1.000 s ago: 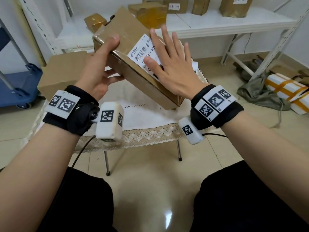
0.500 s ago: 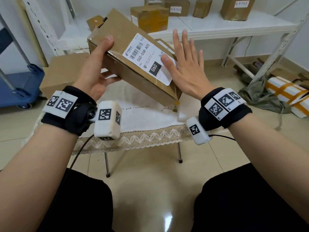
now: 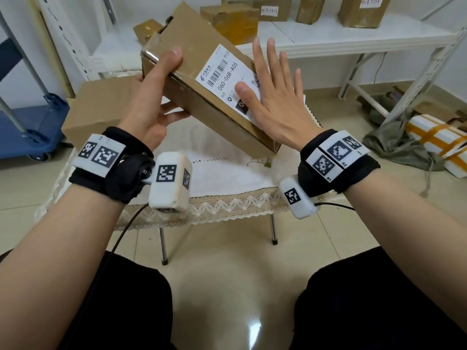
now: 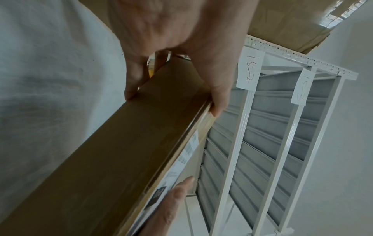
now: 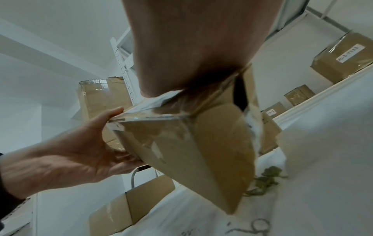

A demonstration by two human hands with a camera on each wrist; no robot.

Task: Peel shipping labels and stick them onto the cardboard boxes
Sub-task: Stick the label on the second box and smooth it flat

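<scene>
Left hand (image 3: 151, 102) grips the far upper end of a long cardboard box (image 3: 202, 114): thumb on the top face near the taped corner, fingers curled underneath. Box held tilted in the air above a small table (image 3: 227, 178) covered by a white lace-edged cloth, its near end lower and pointing toward the person's right. Left wrist view shows the same grasp from below, thumb (image 4: 220, 102) on one long edge and fingers (image 4: 133, 83) on the opposite one.

Right hand (image 3: 275, 97) lies flat, fingers straight and spread. Thumb and palm rest on the lower part of a white shipping label (image 3: 227, 77) stuck on the box's top face; fingertips reach past the box's far edge. Label carries a barcode and the code 060-06B-A05, plus a black square partly under the thumb. Whether the label's near corner is fully down cannot be told; the hand covers it.

Right wrist view: near end flap of the box (image 5: 212, 143) is partly open, a dark gap showing.

Second, plain cardboard box (image 3: 98, 109) sits on the table's left side, behind the left hand. More boxes (image 3: 235, 18), some with small handwritten slips, stand on a white shelf (image 3: 353, 39) beyond. Blue cart (image 3: 27, 122) at far left on the floor.
</scene>
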